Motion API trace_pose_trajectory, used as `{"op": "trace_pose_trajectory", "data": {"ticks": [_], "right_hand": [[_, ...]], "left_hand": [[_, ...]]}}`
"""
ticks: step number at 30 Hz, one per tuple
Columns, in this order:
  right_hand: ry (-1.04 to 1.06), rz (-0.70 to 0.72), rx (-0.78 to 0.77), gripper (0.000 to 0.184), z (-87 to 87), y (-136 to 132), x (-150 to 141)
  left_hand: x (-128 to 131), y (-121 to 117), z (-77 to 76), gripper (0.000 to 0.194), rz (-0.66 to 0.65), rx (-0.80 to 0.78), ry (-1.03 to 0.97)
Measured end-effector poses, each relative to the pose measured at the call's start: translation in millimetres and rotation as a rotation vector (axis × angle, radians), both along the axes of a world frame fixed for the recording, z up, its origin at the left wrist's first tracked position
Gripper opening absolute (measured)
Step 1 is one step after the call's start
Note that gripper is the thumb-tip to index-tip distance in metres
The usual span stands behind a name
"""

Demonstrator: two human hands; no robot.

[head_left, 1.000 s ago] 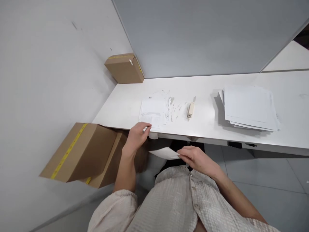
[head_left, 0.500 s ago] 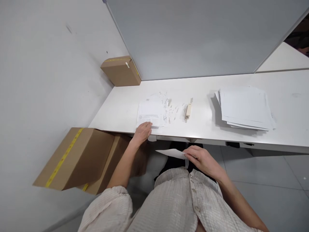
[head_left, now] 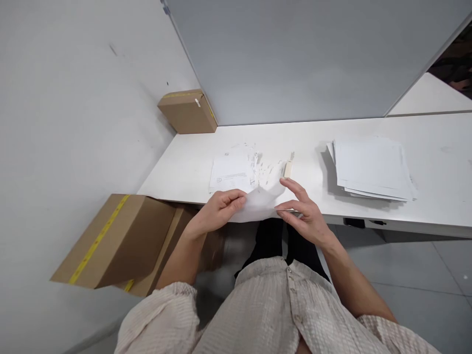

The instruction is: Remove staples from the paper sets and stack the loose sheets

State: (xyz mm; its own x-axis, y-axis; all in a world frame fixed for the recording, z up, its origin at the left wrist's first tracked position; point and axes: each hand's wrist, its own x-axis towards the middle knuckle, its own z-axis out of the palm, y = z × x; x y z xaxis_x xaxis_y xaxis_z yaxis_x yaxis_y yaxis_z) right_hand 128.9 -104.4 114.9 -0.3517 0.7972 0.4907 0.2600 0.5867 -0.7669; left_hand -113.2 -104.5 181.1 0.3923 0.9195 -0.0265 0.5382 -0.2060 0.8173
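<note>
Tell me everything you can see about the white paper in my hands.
The thin white paper sheet shows no print that I can make out and bows in a soft curve. Your left hand grips one end; your right hand pinches the other. In view, it overlaps the near edge of the long white table; whether they touch, I can't tell.

The thin white paper sheet (head_left: 258, 209) that you hold has one colour with the long flat table (head_left: 442, 196) and the thick stack of loose papers (head_left: 370, 169). The small oblong block (head_left: 288, 169) is cream. The large brown cardboard box (head_left: 125, 246) has a yellow tape strip (head_left: 99, 239). Your buttoned beige shirt (head_left: 254, 305) shows fine checks; your trousers (head_left: 306, 250) are black.
</note>
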Motion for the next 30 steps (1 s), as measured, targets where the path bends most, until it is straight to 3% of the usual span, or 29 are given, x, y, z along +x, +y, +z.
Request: {"op": "trace_pose_trajectory", "data": {"ticks": [4,8,12,15,19,22,25,30], "right_hand": [[0.086,-0.012,-0.116,0.007,-8.2,1,-1],[0.133,-0.177,-0.237,0.008,-16.5,-6,4],[0.138,-0.384,-0.259,0.012,-23.2,-10,13],[0.168,-0.482,-0.252,0.014,-30.9,-10,19],[0.255,-0.559,-0.27,0.017,-38.4,-9,22],[0.337,-0.577,-0.32,0.031,-35.0,-11,23],[0.394,-0.555,-0.351,0.047,-25.8,-11,27],[0.438,-0.523,-0.241,0.014,-18.5,-2,37]], "left_hand": [[10,5,3.4,0.028,-0.068,-0.069,-0.064],[7,13,-4.9,0.03,-0.048,-0.106,-0.144],[5,13,-34.1,0.04,0.003,-0.283,-0.465],[18,7,-63.1,0.053,0.143,-0.358,-0.73],[46,2,-85.7,0.035,0.347,-0.319,-0.92],[61,5,-84.3,0.026,0.38,-0.196,-0.9],[66,11,-71.6,0.024,0.393,-0.075,-0.815],[75,19,-50.7,0.018,0.391,0.145,-0.696]]}}
